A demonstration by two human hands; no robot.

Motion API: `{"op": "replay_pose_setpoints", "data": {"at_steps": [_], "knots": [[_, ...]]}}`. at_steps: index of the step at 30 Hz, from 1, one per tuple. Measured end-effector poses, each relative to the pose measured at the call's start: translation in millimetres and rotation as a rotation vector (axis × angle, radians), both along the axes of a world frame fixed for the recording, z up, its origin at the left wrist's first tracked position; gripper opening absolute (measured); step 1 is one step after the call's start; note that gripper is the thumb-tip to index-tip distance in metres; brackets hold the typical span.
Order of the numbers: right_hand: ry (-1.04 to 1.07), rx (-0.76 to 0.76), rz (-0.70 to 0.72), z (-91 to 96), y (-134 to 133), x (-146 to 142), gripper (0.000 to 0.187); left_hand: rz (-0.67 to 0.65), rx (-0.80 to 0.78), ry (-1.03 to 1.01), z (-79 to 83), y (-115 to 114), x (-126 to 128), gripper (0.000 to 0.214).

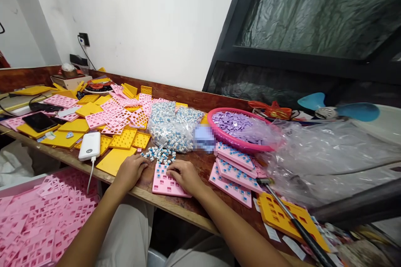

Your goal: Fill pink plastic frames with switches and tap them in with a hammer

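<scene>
A pink switch plate [164, 184] lies on the wooden table's front edge [175, 208], with blue-and-white switches set in its top rows. My right hand [184, 175] rests on the plate with fingers curled down over it. My left hand [130, 170] lies just left of the plate, fingers bent toward a loose heap of blue-and-white switches [158, 155]. What either hand's fingertips pinch is too small to make out. Behind the heap sits a clear bag of switches [172, 127].
Filled pink plates [234, 171] are stacked at right beside a pink basket of purple keycaps [238, 127]. Yellow and pink plates [119, 121], a white power bank [90, 146] and a phone [39, 122] cover the left. A hammer [291, 217] lies on a yellow plate [282, 217]. A box of pink plates [40, 217] stands below left.
</scene>
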State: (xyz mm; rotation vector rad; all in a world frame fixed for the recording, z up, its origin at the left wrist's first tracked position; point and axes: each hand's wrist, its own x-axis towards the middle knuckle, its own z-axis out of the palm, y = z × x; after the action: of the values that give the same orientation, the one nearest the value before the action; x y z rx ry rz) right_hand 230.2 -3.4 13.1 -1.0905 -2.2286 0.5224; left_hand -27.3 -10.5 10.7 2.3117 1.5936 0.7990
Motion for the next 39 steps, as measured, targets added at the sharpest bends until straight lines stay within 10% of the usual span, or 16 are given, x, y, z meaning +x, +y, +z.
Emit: {"op": "replay_pose_setpoints", "data": {"at_steps": [6,16,30,39], "knots": [[-0.058,0.122,-0.072,-6.3,-6,-5,0.006,-0.109,-0.053,-0.370,4.3,-26,17,0.021],[-0.355,0.281,0.001,1.7,-19,-5,0.018,-0.203,-0.065,-0.375,-4.7,-29,50,0.033],[-0.284,-0.047,0.125,28.2,61,0,0.024,-0.133,-0.033,-0.412,-18.4,-28,53,0.025],[-0.102,-0.073,0.088,27.9,50,19,0.020,-0.052,-0.046,-0.295,-13.2,-30,55,0.020]]}}
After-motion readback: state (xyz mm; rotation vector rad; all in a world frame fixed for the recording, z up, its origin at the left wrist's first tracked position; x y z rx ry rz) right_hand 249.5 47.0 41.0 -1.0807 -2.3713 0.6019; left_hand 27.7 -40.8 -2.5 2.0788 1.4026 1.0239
